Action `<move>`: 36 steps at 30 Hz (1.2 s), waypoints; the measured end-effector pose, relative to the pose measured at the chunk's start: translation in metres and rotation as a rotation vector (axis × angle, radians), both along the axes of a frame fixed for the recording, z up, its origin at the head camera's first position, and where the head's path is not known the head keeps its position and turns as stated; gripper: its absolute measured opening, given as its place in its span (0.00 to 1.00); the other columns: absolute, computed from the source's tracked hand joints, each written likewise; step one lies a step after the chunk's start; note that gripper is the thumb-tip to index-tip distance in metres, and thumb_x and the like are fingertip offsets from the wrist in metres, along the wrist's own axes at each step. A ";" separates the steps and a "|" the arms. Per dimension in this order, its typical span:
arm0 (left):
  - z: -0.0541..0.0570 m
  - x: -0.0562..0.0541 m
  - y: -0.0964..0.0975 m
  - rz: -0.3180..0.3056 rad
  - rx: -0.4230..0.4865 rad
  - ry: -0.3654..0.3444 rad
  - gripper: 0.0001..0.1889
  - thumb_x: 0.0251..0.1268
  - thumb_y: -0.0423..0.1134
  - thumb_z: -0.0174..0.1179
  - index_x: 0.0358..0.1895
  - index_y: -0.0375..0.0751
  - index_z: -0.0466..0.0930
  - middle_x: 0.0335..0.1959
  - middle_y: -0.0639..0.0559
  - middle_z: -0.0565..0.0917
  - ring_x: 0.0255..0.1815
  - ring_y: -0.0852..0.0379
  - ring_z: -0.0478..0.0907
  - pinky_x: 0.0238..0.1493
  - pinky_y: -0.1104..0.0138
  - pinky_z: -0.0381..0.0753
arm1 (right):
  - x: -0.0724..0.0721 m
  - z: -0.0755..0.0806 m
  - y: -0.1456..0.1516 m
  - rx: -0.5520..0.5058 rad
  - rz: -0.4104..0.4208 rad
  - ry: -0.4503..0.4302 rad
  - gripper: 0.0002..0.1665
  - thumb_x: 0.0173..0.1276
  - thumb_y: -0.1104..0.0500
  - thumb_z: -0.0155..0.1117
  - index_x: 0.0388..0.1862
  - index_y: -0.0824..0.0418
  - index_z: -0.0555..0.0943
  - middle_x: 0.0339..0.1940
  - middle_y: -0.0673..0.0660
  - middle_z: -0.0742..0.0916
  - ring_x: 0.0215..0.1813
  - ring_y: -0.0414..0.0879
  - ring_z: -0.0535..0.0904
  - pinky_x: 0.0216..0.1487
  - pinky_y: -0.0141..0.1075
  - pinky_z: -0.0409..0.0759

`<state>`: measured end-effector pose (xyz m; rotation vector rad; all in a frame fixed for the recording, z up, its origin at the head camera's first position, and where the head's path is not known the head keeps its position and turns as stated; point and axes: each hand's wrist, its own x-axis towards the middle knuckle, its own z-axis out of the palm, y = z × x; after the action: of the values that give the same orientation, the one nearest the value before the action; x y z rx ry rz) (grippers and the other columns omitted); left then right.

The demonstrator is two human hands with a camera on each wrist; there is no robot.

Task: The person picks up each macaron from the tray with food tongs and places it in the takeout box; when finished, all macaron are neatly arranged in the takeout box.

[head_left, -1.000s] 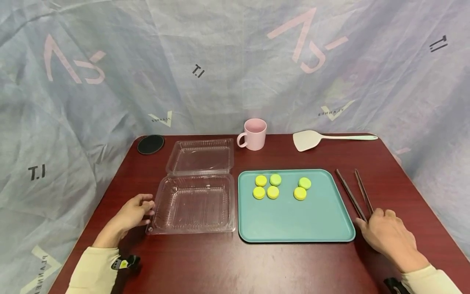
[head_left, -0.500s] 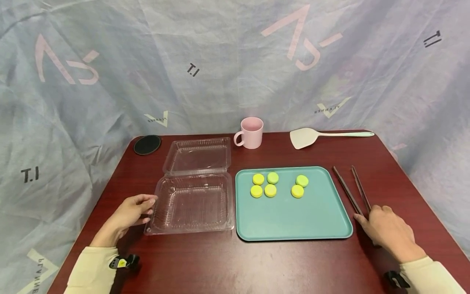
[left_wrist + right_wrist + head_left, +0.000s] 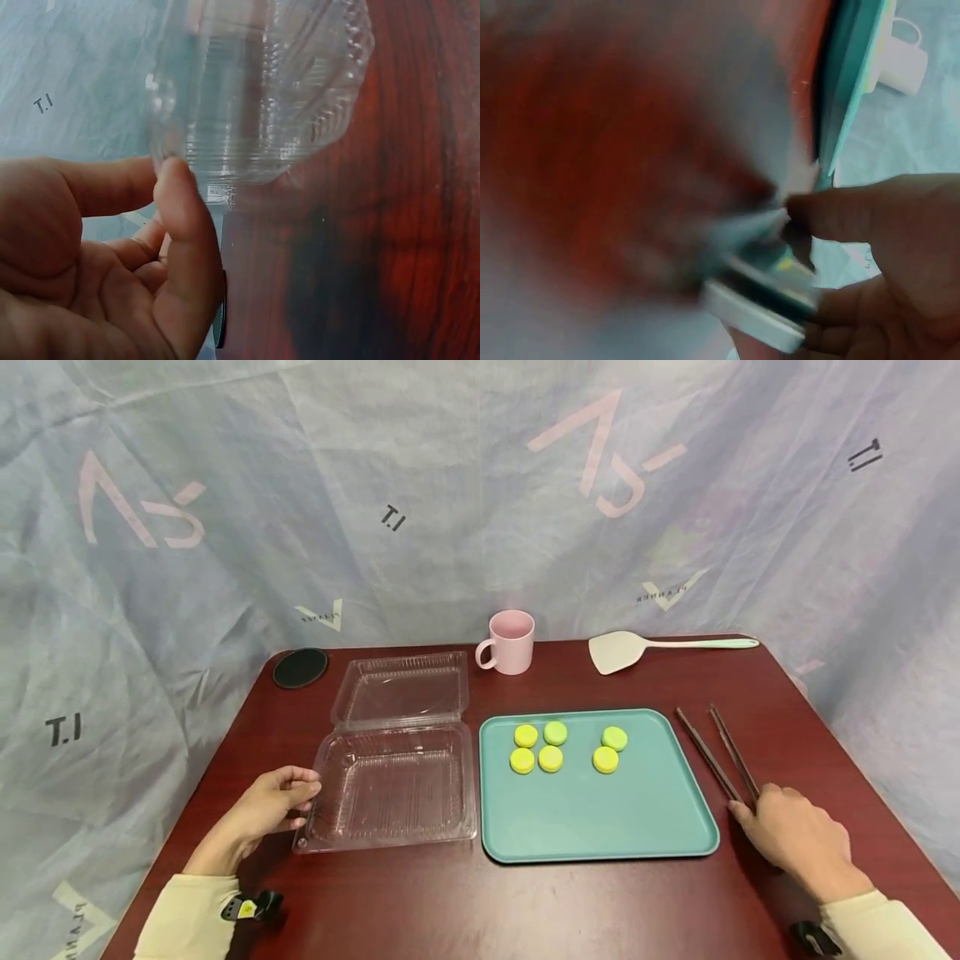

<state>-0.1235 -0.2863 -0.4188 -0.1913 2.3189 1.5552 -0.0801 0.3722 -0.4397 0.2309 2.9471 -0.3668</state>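
My left hand [image 3: 270, 806] pinches the left rim of a clear plastic clamshell container [image 3: 397, 793] between thumb and fingers. In the left wrist view the thumb and a fingertip meet at the rim of the container [image 3: 247, 97]. Its lid [image 3: 405, 689] lies folded open behind it. On the right, my right hand [image 3: 802, 835] grips a pair of metal tongs [image 3: 705, 752] near the rear end, with both arms spread apart and pointing away. In the right wrist view the tongs' near part is blurred. Several yellow and green macarons [image 3: 551, 758] lie on a teal tray [image 3: 600, 827] between the hands.
At the back stand a pink mug [image 3: 512, 643] and, to its right, a white spatula [image 3: 618, 652] lying flat. A black round coaster [image 3: 300, 668] lies at the back left corner. Behind the dark red table [image 3: 525, 910] hangs a grey printed cloth [image 3: 435, 460].
My left hand's fingers have closed in on the container's rim and now pinch it. The right hand keeps its grip on the tongs. The head view has shifted slightly.
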 end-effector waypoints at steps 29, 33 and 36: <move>-0.001 -0.002 0.002 0.022 0.002 0.016 0.18 0.76 0.34 0.55 0.58 0.23 0.68 0.36 0.48 0.75 0.34 0.57 0.75 0.33 0.65 0.84 | 0.005 0.002 -0.015 -0.125 0.101 0.382 0.31 0.76 0.44 0.60 0.54 0.74 0.74 0.31 0.61 0.84 0.31 0.65 0.81 0.26 0.61 0.74; -0.002 -0.002 0.001 0.025 -0.008 0.011 0.17 0.76 0.34 0.55 0.58 0.23 0.68 0.36 0.48 0.75 0.34 0.56 0.74 0.33 0.65 0.84 | 0.010 0.005 -0.027 -0.134 0.117 0.360 0.30 0.75 0.43 0.61 0.54 0.70 0.75 0.31 0.59 0.84 0.30 0.60 0.81 0.26 0.59 0.74; -0.002 -0.002 0.001 0.025 -0.008 0.003 0.17 0.75 0.33 0.55 0.57 0.23 0.68 0.35 0.49 0.75 0.34 0.57 0.74 0.33 0.65 0.84 | 0.015 0.005 -0.033 -0.127 0.137 0.356 0.26 0.73 0.44 0.63 0.49 0.67 0.75 0.25 0.55 0.81 0.25 0.54 0.77 0.22 0.54 0.73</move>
<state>-0.1250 -0.2854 -0.4211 -0.2207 2.3336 1.5589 -0.0653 0.3393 -0.4343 -0.0603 3.2428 -0.6325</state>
